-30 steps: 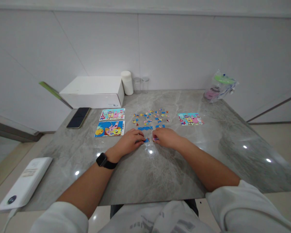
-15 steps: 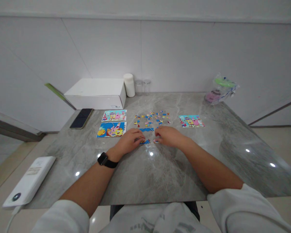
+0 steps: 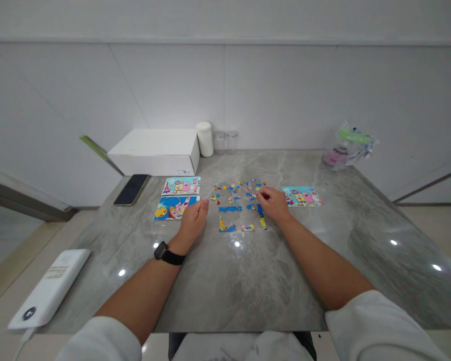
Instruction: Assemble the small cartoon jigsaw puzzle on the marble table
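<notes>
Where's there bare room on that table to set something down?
Bare tabletop lies on the near side of the puzzle pieces, right of the lone picture card, and at the back between the clear jars and the plastic bag. It's crowded mid-table, where pieces spread between the left hand and the right hand.

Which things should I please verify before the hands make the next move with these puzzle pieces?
1. Left hand not touching the puzzle pieces: ok.
2. Right hand holding a piece: cannot tell, too small to see.
3. Lower-left section joined to lower-middle section: not ok, a gap shows.
4. Blue picture card fully visible: not ok, left hand hides part.
5. Phone apart from the pieces: ok.
</notes>
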The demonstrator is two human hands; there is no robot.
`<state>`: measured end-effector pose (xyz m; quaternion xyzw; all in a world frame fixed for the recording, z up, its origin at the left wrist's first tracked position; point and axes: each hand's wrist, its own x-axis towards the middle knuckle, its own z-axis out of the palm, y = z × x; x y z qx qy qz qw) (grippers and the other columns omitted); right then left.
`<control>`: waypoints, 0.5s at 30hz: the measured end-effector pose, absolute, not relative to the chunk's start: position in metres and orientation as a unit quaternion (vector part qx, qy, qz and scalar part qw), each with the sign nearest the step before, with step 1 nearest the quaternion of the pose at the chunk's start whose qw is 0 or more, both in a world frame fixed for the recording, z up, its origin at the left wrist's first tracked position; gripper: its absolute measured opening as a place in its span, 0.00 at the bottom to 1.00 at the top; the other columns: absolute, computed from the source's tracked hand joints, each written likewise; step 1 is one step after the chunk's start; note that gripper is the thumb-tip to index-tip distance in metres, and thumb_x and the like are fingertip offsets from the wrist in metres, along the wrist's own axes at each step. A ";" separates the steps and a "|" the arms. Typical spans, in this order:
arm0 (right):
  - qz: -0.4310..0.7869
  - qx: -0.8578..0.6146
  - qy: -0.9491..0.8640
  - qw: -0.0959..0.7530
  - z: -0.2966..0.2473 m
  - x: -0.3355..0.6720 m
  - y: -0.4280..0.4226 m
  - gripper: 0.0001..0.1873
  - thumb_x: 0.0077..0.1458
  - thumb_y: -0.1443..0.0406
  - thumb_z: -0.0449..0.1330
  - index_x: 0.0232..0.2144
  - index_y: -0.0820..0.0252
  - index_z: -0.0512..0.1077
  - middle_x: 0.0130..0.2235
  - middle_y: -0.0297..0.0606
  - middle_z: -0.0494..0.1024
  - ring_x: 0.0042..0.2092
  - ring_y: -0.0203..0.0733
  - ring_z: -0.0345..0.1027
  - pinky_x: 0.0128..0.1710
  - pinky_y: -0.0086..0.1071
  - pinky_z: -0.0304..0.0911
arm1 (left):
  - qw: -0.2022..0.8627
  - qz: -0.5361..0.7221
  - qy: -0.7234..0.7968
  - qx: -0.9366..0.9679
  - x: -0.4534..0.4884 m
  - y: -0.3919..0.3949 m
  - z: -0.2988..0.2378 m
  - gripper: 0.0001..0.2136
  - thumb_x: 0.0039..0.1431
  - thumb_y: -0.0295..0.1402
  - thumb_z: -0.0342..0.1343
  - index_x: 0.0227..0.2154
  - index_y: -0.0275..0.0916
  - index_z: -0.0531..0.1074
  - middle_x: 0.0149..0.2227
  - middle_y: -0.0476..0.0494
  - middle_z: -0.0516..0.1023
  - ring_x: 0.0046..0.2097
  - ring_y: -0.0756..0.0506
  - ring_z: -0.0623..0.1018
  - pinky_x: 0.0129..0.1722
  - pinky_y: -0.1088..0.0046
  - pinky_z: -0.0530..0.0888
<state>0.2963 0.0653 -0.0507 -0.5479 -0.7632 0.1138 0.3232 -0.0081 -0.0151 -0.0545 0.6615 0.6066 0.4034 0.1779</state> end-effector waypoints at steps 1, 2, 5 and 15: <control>0.122 -0.556 -0.748 0.341 -0.058 0.299 0.069 0.18 0.68 0.56 0.53 0.34 0.58 0.77 0.35 0.39 0.81 0.38 0.43 0.74 0.42 0.32 0.65 | 0.183 0.412 0.609 0.653 -0.008 -0.014 -0.055 0.24 0.74 0.50 0.40 0.24 0.42 0.60 0.22 0.50 0.65 0.27 0.47 0.67 0.30 0.68 0.59; 0.126 -0.564 -0.734 0.357 -0.063 0.302 0.072 0.19 0.68 0.55 0.52 0.34 0.58 0.77 0.35 0.39 0.81 0.37 0.43 0.74 0.42 0.32 0.65 | 0.189 0.421 0.609 0.645 -0.008 -0.013 -0.056 0.24 0.74 0.50 0.41 0.23 0.42 0.60 0.22 0.50 0.65 0.27 0.47 0.67 0.30 0.68 0.60; 0.149 -0.574 -0.707 0.386 -0.072 0.309 0.080 0.22 0.68 0.52 0.51 0.32 0.57 0.77 0.31 0.37 0.79 0.35 0.43 0.72 0.39 0.33 0.64 | 0.209 0.443 0.610 0.624 -0.009 -0.011 -0.058 0.23 0.74 0.49 0.41 0.24 0.43 0.61 0.23 0.50 0.67 0.28 0.47 0.68 0.30 0.69 0.63; 0.170 -0.542 -0.690 0.450 -0.080 0.308 0.087 0.21 0.66 0.52 0.56 0.27 0.56 0.76 0.29 0.35 0.79 0.33 0.43 0.72 0.38 0.34 0.63 | 0.222 0.471 0.618 0.590 -0.008 -0.008 -0.060 0.23 0.74 0.48 0.43 0.24 0.43 0.63 0.23 0.49 0.67 0.28 0.45 0.69 0.30 0.69 0.65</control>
